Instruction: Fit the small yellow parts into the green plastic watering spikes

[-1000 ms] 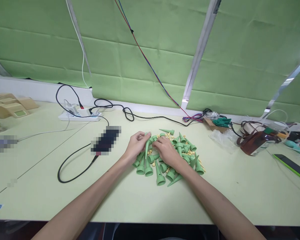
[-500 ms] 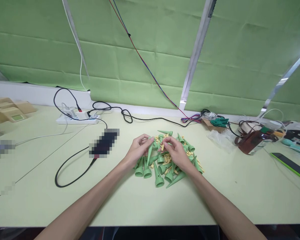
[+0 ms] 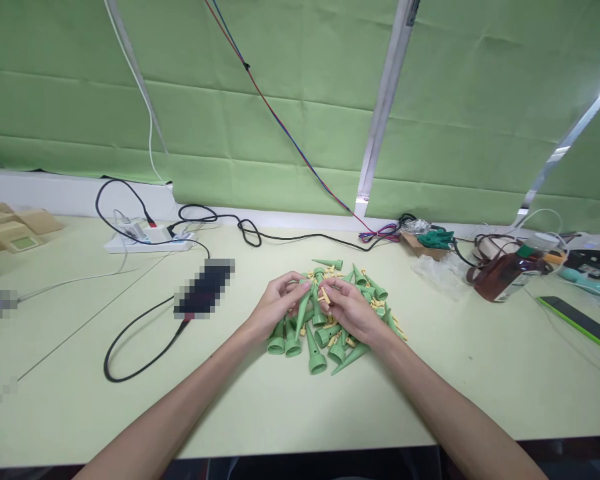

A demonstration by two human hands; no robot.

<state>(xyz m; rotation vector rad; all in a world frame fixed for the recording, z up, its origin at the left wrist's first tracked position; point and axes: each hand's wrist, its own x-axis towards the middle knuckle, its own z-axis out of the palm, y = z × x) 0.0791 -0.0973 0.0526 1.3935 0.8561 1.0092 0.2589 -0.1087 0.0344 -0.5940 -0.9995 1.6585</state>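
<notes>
Between the thumb and fingers of my left hand is a green plastic cone spike, its pointed end hanging down toward me. My right hand pinches a small yellow plastic piece close beside the cone's upper end. Below and around both hands lies a pile of similar green cones with round open collars. Small yellow pieces are scattered among them. My fingers partly cover the cone's wide end and the middle of the pile.
Left of the pile lies a dark, blurred-out device on a black cable. A white power strip sits at the back. To the right are a brown bottle, a plastic bag, a small cardboard box and a green-edged phone.
My right hand has moved slightly left and lower, bringing the yellow piece nearer the green cone. The left hand keeps its hold. The whole view has shifted a little.
</notes>
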